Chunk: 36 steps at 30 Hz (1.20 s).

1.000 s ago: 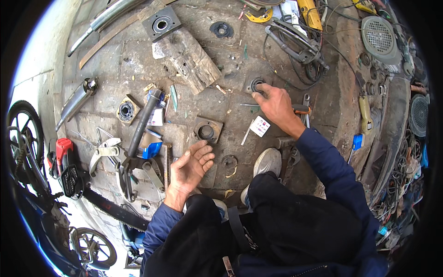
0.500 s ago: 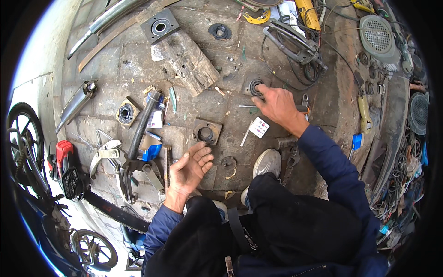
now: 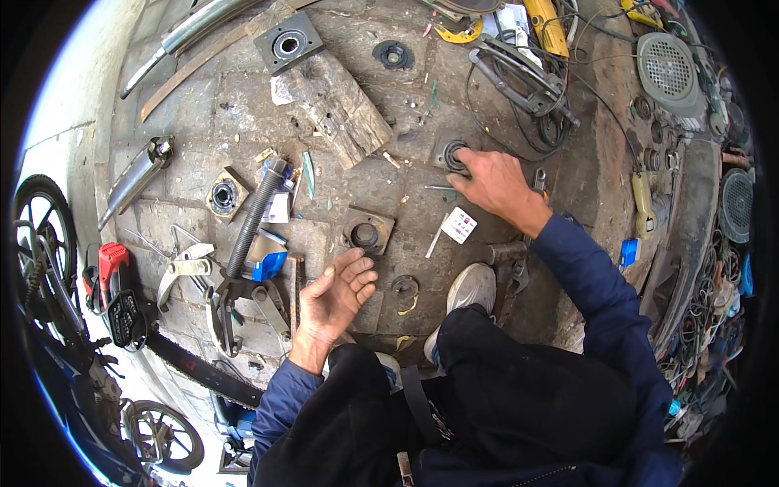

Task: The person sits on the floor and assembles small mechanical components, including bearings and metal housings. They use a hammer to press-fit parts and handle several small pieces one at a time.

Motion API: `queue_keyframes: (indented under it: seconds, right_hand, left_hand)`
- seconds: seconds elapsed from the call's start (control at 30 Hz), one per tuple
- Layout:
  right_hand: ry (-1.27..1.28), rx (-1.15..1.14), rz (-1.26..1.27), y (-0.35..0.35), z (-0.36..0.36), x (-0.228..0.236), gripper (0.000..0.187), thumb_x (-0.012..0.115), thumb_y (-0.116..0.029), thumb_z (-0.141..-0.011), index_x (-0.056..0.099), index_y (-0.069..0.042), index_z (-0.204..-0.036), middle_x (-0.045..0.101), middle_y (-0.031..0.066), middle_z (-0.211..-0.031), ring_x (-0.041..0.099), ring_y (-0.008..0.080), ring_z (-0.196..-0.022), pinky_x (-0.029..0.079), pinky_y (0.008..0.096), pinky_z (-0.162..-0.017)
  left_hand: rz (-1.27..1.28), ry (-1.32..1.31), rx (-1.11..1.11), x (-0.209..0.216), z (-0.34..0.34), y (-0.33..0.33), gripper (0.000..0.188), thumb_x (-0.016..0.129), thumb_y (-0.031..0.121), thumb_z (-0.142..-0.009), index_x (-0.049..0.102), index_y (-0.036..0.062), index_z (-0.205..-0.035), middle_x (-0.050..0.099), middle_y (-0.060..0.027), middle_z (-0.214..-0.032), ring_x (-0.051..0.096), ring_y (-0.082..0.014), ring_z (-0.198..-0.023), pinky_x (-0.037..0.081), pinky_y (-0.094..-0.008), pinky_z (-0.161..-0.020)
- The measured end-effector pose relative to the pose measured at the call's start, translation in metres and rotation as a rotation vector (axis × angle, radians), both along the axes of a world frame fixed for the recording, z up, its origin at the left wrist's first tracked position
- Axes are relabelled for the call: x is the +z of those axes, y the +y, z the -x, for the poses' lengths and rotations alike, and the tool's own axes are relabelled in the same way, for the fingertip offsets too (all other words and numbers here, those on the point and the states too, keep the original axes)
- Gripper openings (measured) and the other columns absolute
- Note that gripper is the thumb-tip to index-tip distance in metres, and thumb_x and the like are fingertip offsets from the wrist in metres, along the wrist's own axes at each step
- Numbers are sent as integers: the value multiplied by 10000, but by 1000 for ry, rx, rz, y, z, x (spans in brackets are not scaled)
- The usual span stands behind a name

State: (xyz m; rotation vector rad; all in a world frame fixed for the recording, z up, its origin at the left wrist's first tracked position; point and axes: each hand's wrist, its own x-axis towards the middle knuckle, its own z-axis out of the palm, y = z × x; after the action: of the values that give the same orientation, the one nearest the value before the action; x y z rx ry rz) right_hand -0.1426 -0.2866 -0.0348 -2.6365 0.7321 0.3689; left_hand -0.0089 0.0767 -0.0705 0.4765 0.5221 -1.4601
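Observation:
My right hand [image 3: 497, 188] reaches down to a dark ring-shaped flange [image 3: 451, 152] lying on the paving, with thumb and fingers bent at its right edge. The fingertips are partly hidden, but they appear to grip it. Below that hand passes the thin metal shaft [image 3: 439, 187] of a tool, its other end hidden under the hand. My left hand [image 3: 339, 294] is held palm up with fingers apart, holding nothing. Just beyond its fingertips lies a square metal block with a round hole [image 3: 367, 234]. A white printed card [image 3: 458, 225] is on the paving between the hands.
Another square bearing block [image 3: 287, 45] rests on a rough wooden block [image 3: 347, 114]. To the left lie a threaded rod [image 3: 258, 219], a bearing puller [image 3: 191, 268] and a chainsaw [image 3: 114, 276]. A yellow power tool [image 3: 545, 28] and cable are at the far right.
The view has shifted slightly. My right hand stays at the flange, and its wrist now covers more of the tool under it. My left hand keeps its pose.

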Motion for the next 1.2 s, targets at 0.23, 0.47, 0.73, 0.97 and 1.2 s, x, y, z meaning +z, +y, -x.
queue_keyframes:
  seconds: [0.23, 0.47, 0.73, 0.97, 1.2]
  right_hand:
    - [45, -33, -19, 3, 0, 3, 331, 787, -307, -936, 704, -58, -1138, 761, 258, -884, 736, 497, -868, 581, 582, -779]
    - [-33, -86, -46, 9, 3, 5, 340, 767, -292, -951, 712, -78, -1210, 763, 255, -875, 737, 499, -857, 583, 587, -783]
    - [-82, -163, -86, 16, 3, 9, 282, 747, -253, -971, 703, -66, -1178, 783, 234, -930, 749, 486, -868, 583, 596, -778]
    - [-74, -172, -87, 15, 3, 8, 272, 735, -259, -984, 712, -65, -1174, 784, 231, -940, 748, 489, -872, 585, 588, -782]
    - [-103, -167, -81, 15, 4, 6, 271, 730, -261, -991, 715, -56, -1167, 784, 231, -948, 750, 486, -880, 588, 584, -783]
  left_hand:
    - [-4, 18, 13, -1, 0, -1, 713, 772, 358, -978, 555, -24, -1540, 700, -188, -1420, 680, -346, -1280, 544, -468, -1125]
    - [1, 2, 2, -2, 0, -1, 710, 768, 374, -987, 545, -13, -1539, 688, -186, -1425, 668, -339, -1288, 535, -456, -1125]
    - [-10, 12, 1, -3, 1, 0, 720, 775, 366, -970, 557, -17, -1539, 698, -187, -1431, 681, -346, -1279, 540, -470, -1128]
    - [20, 0, -3, -3, 1, 1, 705, 755, 372, -993, 542, -7, -1547, 686, -185, -1437, 668, -344, -1300, 535, -459, -1132]
    - [5, 1, 3, -3, 1, 0, 722, 768, 362, -976, 548, -27, -1543, 701, -191, -1427, 688, -345, -1280, 551, -473, -1122]
